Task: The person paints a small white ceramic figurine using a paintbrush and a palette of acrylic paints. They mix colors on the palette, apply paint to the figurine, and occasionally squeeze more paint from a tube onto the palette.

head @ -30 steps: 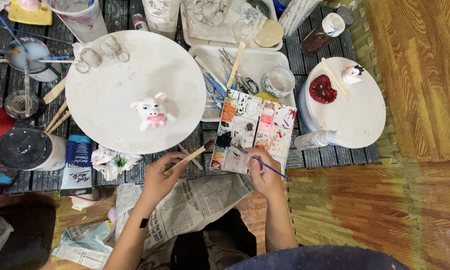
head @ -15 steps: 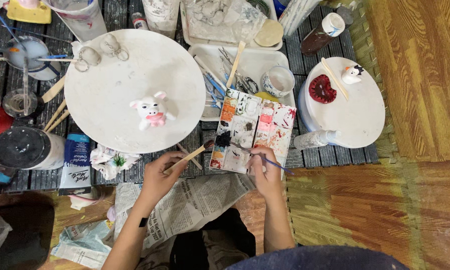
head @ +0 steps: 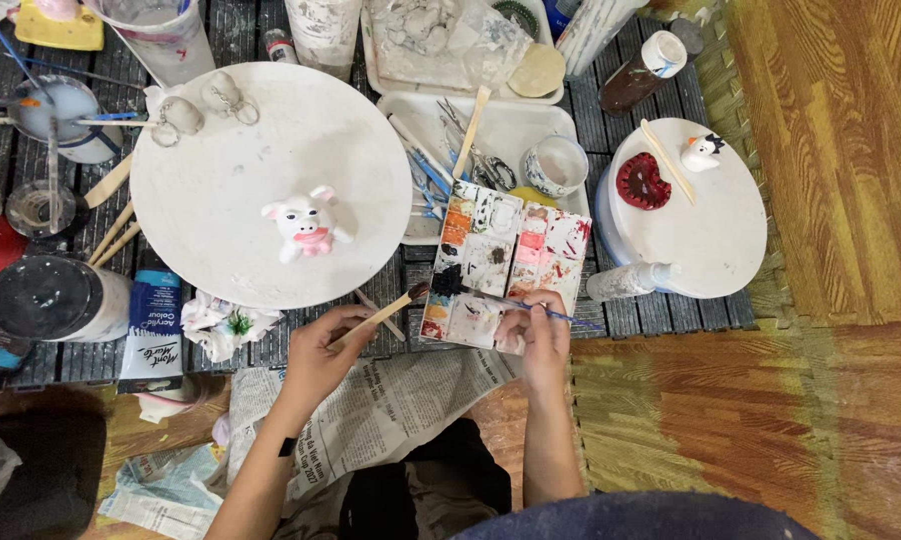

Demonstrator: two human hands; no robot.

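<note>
My left hand (head: 321,350) grips a wooden-handled brush (head: 383,314). Its dark bristles touch the left edge of a paint-smeared white palette (head: 506,262). My right hand (head: 537,332) holds the palette's near edge, with a thin blue-handled brush (head: 571,318) lying across the wells under its fingers. A small white pig figurine (head: 306,226) with a pink snout stands on a round white turntable (head: 261,130), just beyond my left hand.
A second round stand (head: 706,250) at right carries a red clay piece (head: 643,182), a small white figurine (head: 703,152) and a stick. Behind the palette is a white tray (head: 516,125) of tools. A paint tube (head: 154,330), a dark-lidded jar (head: 51,298) and newspaper (head: 391,410) lie nearby.
My left hand has pushed its brush a little to the right, bringing the bristles to the palette's edge. The right hand has barely shifted on the palette.
</note>
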